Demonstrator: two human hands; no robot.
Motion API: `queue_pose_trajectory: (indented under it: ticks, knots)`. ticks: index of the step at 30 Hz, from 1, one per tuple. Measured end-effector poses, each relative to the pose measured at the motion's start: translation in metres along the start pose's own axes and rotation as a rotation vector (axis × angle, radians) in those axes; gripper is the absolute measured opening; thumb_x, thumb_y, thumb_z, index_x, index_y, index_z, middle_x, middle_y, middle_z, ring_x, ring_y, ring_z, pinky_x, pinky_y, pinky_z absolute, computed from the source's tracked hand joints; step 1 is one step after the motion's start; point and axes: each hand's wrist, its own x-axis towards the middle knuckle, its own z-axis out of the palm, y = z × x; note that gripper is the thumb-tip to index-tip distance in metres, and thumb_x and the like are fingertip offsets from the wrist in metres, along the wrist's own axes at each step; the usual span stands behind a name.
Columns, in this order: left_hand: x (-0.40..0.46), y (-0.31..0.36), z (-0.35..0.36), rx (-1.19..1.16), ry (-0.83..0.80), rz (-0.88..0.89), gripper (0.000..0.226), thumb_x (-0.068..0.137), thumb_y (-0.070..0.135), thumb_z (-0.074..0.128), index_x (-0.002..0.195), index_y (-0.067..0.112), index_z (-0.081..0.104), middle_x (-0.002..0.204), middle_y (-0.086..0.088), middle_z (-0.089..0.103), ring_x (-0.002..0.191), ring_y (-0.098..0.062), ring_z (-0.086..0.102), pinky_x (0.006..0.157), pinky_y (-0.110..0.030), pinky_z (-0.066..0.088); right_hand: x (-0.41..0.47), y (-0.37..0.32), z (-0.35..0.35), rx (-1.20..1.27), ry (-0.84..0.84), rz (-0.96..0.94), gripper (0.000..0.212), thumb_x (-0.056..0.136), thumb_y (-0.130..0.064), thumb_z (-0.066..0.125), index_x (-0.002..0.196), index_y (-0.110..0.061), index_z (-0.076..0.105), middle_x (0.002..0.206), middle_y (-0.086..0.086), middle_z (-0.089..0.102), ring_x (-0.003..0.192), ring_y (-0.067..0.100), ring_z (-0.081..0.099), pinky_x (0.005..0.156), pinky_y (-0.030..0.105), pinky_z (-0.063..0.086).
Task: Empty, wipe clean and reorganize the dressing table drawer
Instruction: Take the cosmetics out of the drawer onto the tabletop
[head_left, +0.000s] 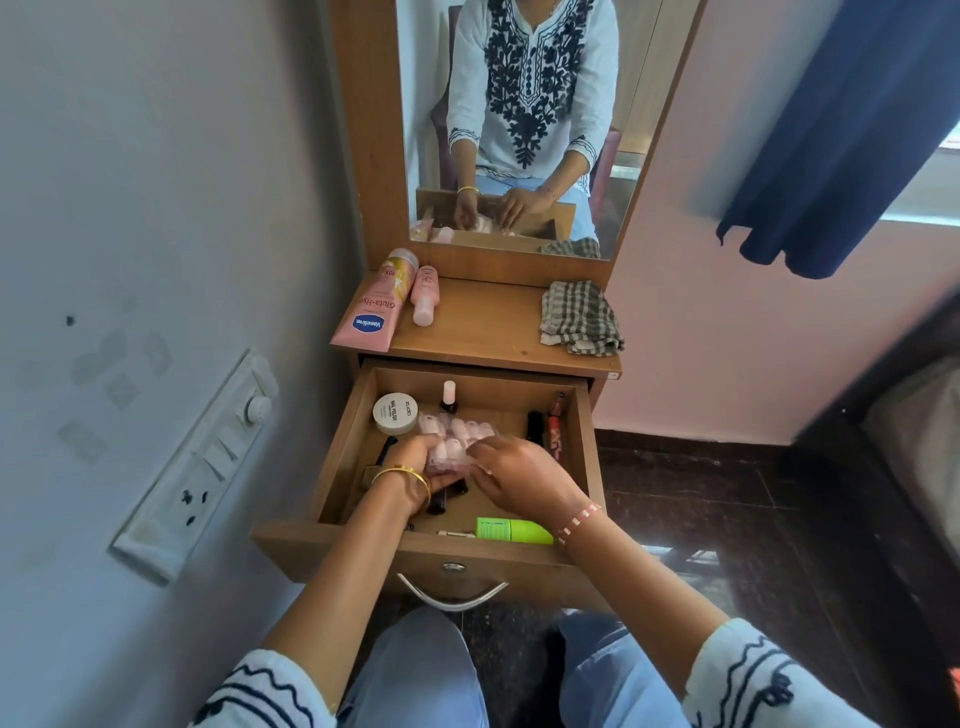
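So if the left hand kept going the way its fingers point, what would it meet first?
The left hand already grips the clear pack of pink nails. Pushed on toward the drawer's back, it would likely reach the nail polish bottle next, though depth is hard to judge.

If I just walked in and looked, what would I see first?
Two hands, the left hand and right hand, meet in the middle of the open drawer, both gripping a clear packet of pink nails. Behind them in the drawer sits a white round jar, and a bright green bottle lies at the front. Up on the table top lie a big pink tube on the left and a checked cloth on the right.
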Motion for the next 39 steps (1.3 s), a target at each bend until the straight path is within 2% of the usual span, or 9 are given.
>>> queue_pose_trajectory:
  ticks: [3,5,8,17,23,28,31,34,39]
  knots:
    - [-0.002,0.003,-0.005,-0.066,0.027,0.009,0.016,0.092,0.004,0.041,0.107,0.005,0.048,0.083,-0.015,0.059,0.072,-0.027,0.059,0.049,-0.035,0.056,-0.006,0.005,-0.013,0.225,0.102,0.268,0.022,0.092,-0.021,0.049,0.093,-0.006,0.065,0.088,0.008,0.065,0.081,0.024,0.061,0.066,0.031,0.047]
    - [-0.004,0.003,-0.009,-0.075,0.043,0.017,0.028,0.092,0.003,0.042,0.12,0.005,0.046,0.098,-0.018,0.062,0.088,-0.032,0.061,0.069,-0.043,0.055,-0.007,0.01,-0.02,0.319,-0.08,0.406,0.018,0.09,-0.019,0.054,0.092,-0.005,0.066,0.089,0.009,0.067,0.083,0.024,0.062,0.068,0.028,0.047]
    - [-0.011,0.003,-0.009,-0.065,0.063,0.015,0.038,0.092,0.002,0.042,0.13,0.003,0.042,0.127,-0.022,0.054,0.117,-0.037,0.053,0.083,-0.051,0.046,-0.012,0.011,-0.02,0.298,-0.439,0.409,0.023,0.084,-0.01,0.062,0.106,-0.005,0.067,0.113,0.009,0.066,0.104,0.023,0.062,0.091,0.028,0.048]
    - [-0.031,0.004,-0.01,-0.003,0.046,0.051,0.037,0.092,0.004,0.044,0.129,0.004,0.044,0.128,-0.021,0.054,0.117,-0.037,0.053,0.083,-0.049,0.047,-0.012,0.006,-0.003,0.016,-0.74,0.316,0.036,0.094,-0.009,0.046,0.129,-0.002,0.053,0.132,0.013,0.055,0.12,0.029,0.053,0.101,0.033,0.042]
    - [-0.041,0.001,-0.015,0.068,0.017,0.082,0.035,0.093,0.004,0.044,0.128,0.003,0.045,0.131,-0.02,0.054,0.118,-0.037,0.053,0.09,-0.05,0.046,-0.019,0.017,0.002,0.159,-0.653,0.362,0.035,0.09,-0.008,0.052,0.123,-0.002,0.059,0.124,0.014,0.061,0.112,0.029,0.058,0.097,0.036,0.048]
    - [-0.046,0.01,-0.018,-0.016,0.002,0.146,0.033,0.093,0.004,0.044,0.126,0.005,0.048,0.126,-0.019,0.056,0.113,-0.034,0.055,0.077,-0.044,0.05,-0.022,0.026,-0.013,0.401,-0.577,0.442,0.042,0.084,-0.014,0.066,0.123,-0.001,0.057,0.115,0.01,0.064,0.107,0.025,0.058,0.089,0.027,0.047]
    - [-0.046,0.023,-0.016,-0.005,-0.02,0.202,0.023,0.093,0.005,0.044,0.114,0.01,0.052,0.12,-0.017,0.058,0.102,-0.029,0.058,0.077,-0.045,0.051,-0.015,0.032,-0.037,0.55,-0.453,0.524,0.035,0.082,-0.013,0.068,0.111,0.005,0.061,0.093,0.008,0.058,0.092,0.023,0.052,0.075,0.026,0.041]
    - [-0.045,0.041,-0.009,-0.03,-0.048,0.241,0.018,0.092,0.005,0.045,0.106,0.012,0.055,0.116,-0.016,0.06,0.099,-0.028,0.059,0.08,-0.045,0.053,-0.007,0.04,-0.062,0.688,-0.313,0.552,0.031,0.082,-0.008,0.067,0.11,0.004,0.063,0.101,0.015,0.06,0.091,0.02,0.052,0.074,0.026,0.042]
    - [-0.037,0.076,0.018,-0.091,-0.067,0.23,0.033,0.094,0.003,0.041,0.126,0.004,0.047,0.115,-0.015,0.058,0.105,-0.03,0.057,0.059,-0.042,0.054,0.018,0.048,-0.1,0.855,-0.161,0.608,0.022,0.083,-0.002,0.065,0.103,0.003,0.058,0.103,0.013,0.054,0.089,0.023,0.058,0.054,0.019,0.055]
